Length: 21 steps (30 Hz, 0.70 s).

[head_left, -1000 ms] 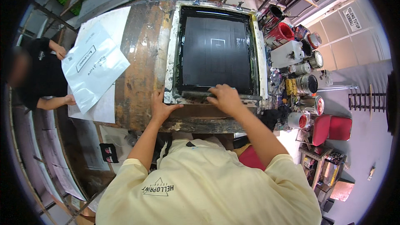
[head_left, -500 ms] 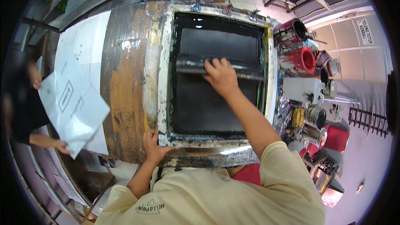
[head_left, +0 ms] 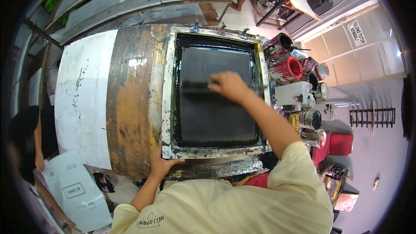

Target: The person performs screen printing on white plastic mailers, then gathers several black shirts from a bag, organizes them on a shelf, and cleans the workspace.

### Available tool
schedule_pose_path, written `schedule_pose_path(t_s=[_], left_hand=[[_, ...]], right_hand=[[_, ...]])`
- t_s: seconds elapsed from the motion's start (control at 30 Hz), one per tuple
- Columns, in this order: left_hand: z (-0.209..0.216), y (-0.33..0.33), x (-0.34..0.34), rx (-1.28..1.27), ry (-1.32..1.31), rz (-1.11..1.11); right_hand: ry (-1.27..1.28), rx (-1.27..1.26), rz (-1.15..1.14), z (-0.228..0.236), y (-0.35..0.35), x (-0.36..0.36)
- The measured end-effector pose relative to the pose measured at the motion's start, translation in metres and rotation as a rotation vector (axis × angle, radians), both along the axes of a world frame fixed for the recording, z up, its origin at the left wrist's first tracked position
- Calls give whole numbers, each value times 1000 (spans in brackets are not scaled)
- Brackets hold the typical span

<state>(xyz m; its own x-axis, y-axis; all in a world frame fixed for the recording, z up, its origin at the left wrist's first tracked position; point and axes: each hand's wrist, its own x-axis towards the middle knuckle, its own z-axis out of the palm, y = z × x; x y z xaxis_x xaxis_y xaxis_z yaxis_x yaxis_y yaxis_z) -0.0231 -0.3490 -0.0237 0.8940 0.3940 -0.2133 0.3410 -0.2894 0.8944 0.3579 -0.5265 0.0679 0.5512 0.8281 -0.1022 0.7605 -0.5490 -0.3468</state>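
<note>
The person's right hand (head_left: 227, 86) is closed over a long, dark, straight-edged squeegee bar (head_left: 195, 86), with the knuckles up and the fingers curled down on it; both are blurred, so I cannot tell how the thumb sits. The bar lies left to right across the black, ink-coated rectangular mesh (head_left: 216, 119), a little to the far side of its middle. Around the mesh runs a white, paint-flecked rectangular frame (head_left: 167, 112), lying on a long, brown, ink-stained wooden table (head_left: 130, 117).

The left hand (head_left: 160, 164) is spread wide at the frame's near left corner, fingers pointing away along the left side and thumb stretched to the right along the near side. It touches the corner, with no separate object visible in its grasp.

Three small metal clamps (head_left: 222, 29) stand along the frame's far edge. Just right of the frame are an open red round paint can (head_left: 287, 70) and a white, boxy plastic container (head_left: 294, 94). A broad white sheet (head_left: 84, 99) covers the table's left part; near left, a co-worker's hand (head_left: 40, 164) is at the edge of a pale, printed rectangular sheet (head_left: 80, 193)
</note>
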Motion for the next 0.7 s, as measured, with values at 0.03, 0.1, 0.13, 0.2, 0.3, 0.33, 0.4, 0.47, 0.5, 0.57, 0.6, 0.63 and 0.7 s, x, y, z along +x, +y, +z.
schedule_pose_path(t_s=[0.03, 0.1, 0.13, 0.2, 0.3, 0.33, 0.4, 0.47, 0.5, 0.57, 0.6, 0.63, 0.7], left_hand=[[4, -1, 1, -36, -5, 4], [4, 1, 1, -119, -33, 1], [9, 1, 0, -81, -14, 11], [26, 1, 2, 3, 20, 5], [36, 1, 4, -154, -44, 57], [42, 3, 6, -190, -42, 70], [83, -3, 18, -229, -206, 122], [120, -1, 36, -256, -351, 176], [140, 3, 48, -230, -390, 212], [186, 3, 79, -181, -557, 179], [178, 15, 94, -180, -636, 107], [158, 32, 103, -168, -716, 62], [112, 53, 95, 55, -503, -99]], right_hand=[[72, -66, -42, 10, -13, -39], [39, 85, -54, 10, -51, -112], [119, -35, -51, 31, -55, -141], [80, 34, -71, 37, -73, -187], [-53, -3, -91, 54, -78, -223], [-149, 12, -122, 63, -79, -232], [-340, 51, -178, 85, -74, -238], [-482, 123, -230, 117, -62, -230], [-558, 210, -230, 132, -54, -216], [-658, 232, -231, 164, -53, -172], [-721, 281, -249, 184, -48, -159], [-706, 320, -232, 200, -38, -145], [-768, 328, -244, 223, -27, -130]])
